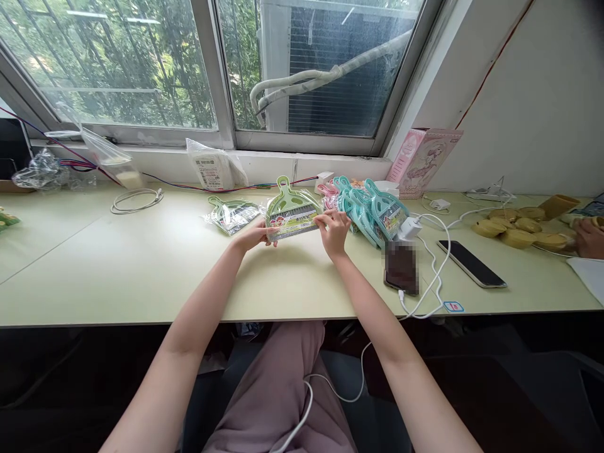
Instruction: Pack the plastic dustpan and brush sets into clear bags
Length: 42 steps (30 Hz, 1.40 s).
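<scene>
Between my hands, a green mini dustpan and brush set (291, 211) in clear wrapping is held up off the table, its handle pointing away from me. My left hand (257, 236) grips its lower left corner. The fingers of my right hand (334, 231) pinch its right edge. Just left of it lies another wrapped green dustpan set (234, 214). To the right is a pile of teal dustpan sets (370, 207), with some pink sets (329, 194) partly hidden behind them.
Right of the pile are a charging phone (401, 269), a white charger (409, 228) with cables, and a dark phone (472, 263). A pink box (422, 162) stands by the window. Yellow tape rolls (523, 226) and another person's hand (589, 238) are at far right. A coiled cable (136, 200) lies left.
</scene>
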### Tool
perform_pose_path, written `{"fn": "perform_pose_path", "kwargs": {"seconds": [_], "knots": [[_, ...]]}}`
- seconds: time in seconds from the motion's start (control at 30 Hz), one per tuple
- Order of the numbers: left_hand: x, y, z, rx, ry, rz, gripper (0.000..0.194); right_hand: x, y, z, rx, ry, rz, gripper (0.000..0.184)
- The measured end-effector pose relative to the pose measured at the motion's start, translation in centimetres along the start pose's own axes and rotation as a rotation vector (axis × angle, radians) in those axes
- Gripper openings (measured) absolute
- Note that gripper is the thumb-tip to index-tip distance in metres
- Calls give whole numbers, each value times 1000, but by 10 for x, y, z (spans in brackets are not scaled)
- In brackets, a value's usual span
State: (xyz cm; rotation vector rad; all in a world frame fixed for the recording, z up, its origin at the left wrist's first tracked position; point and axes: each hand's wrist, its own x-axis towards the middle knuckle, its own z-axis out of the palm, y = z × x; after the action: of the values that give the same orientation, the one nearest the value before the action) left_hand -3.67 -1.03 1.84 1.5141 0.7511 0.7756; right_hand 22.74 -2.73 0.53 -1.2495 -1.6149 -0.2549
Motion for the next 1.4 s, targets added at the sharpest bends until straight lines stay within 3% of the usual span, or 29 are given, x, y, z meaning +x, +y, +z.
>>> {"fn": "perform_pose_path", "kwargs": {"seconds": [0.1,0.23,0.37,0.47,0.53,0.6,0.67,0.87,1.07,1.27,1.4], "knots": [[-1,-1,-1,17,-19,18,45,3,2,3,121,60,60,15],[-1,-2,-1,34,-7,10,48,5,5,9,385,-11,153,11],[-1,-1,0,61,5,13,51,4,4,13,499,-49,290,12],[-2,1,1,77,14,20,53,4,2,12,624,-46,427,36],[-4,3,1,88,15,16,55,6,2,12,747,-155,594,43],[-5,4,2,100,2,-5,56,7,2,11,866,-303,759,31],[-5,5,3,114,-6,-35,56,8,3,11,948,-373,856,17],[3,4,12,142,69,-80,61,10,10,9,984,-289,933,8],[5,11,22,10,131,-20,76,9,14,12,1012,-194,963,7],[6,9,41,150,236,22,83,8,18,13,981,-174,973,8],[13,-1,44,67,354,6,56,5,18,15,999,-264,953,9]]}}
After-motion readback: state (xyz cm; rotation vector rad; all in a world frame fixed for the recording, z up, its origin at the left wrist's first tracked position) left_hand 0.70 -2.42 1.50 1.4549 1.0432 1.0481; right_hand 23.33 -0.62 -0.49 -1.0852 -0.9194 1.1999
